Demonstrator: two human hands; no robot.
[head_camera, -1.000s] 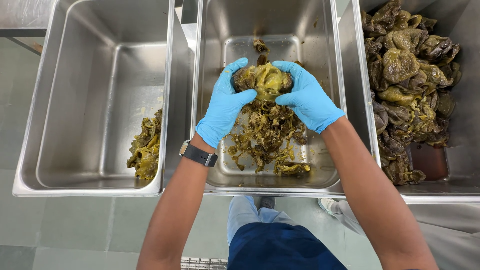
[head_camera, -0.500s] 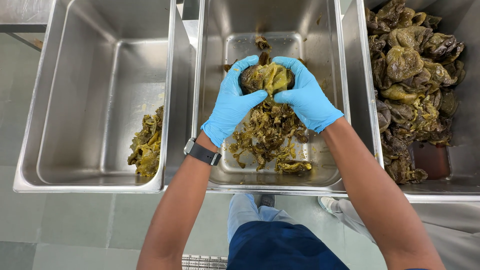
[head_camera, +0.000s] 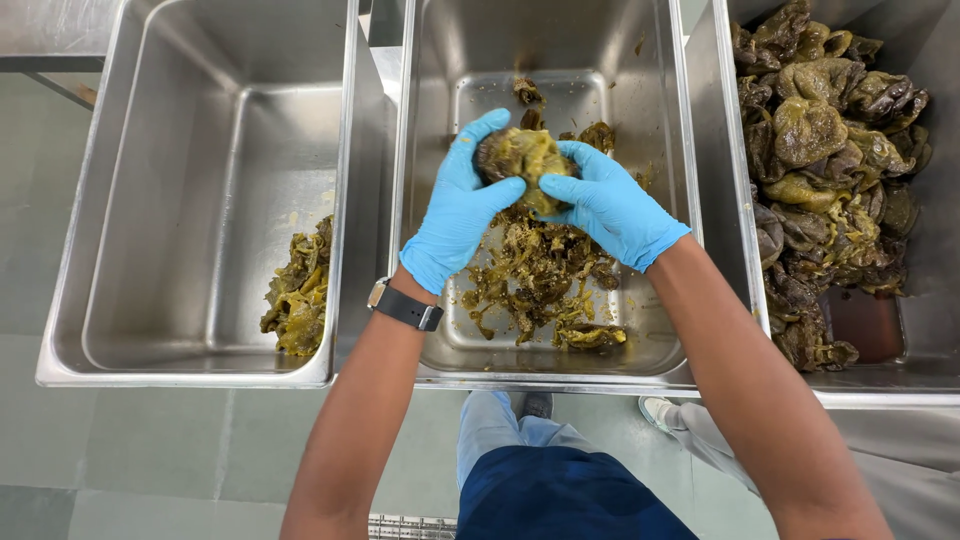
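Observation:
Both hands wear blue gloves and grip one roasted, olive-green pepper above the middle steel pan. My left hand wraps its left side, with the thumb on top. My right hand presses on it from the right. Beneath them, on the pan floor, lies a heap of torn skins and seeds. A dark watch sits on my left wrist.
The left steel pan holds a small pile of peeled green strips at its near right corner. The right pan is full of whole roasted peppers. Below the pans are a grey floor, my legs and a shoe.
The hands have kept the pepper over the middle pan and turned it slightly; the fingers have shifted around it. The pans and piles are unchanged.

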